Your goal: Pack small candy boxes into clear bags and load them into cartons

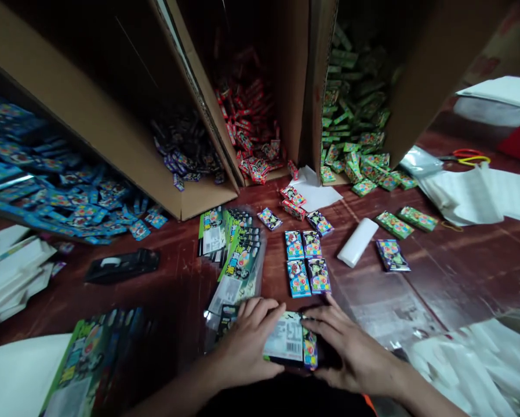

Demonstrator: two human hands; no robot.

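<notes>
My left hand (253, 341) grips the left part of a printed package (286, 336) whose pale panel with a barcode faces up. My right hand (351, 347) curls around the right end, its fingers on small colourful boxes (311, 347) that show at that end. Whether these boxes are inside the package I cannot tell. Just beyond lie two blue boxes (298, 278) and two purple boxes (319, 276), set in a tight block. A fanned stack of green-and-black printed packages (242, 260) is on the table behind my left hand.
Tall cardboard cartons (185, 197) stand at the back, holding blue boxes (98, 202), purple ones, red boxes (255, 156) and green boxes (359, 162). A black tape dispenser (123, 265) is left; a white roll (357, 242), scissors (471, 156) and plastic bags (464, 365) lie right.
</notes>
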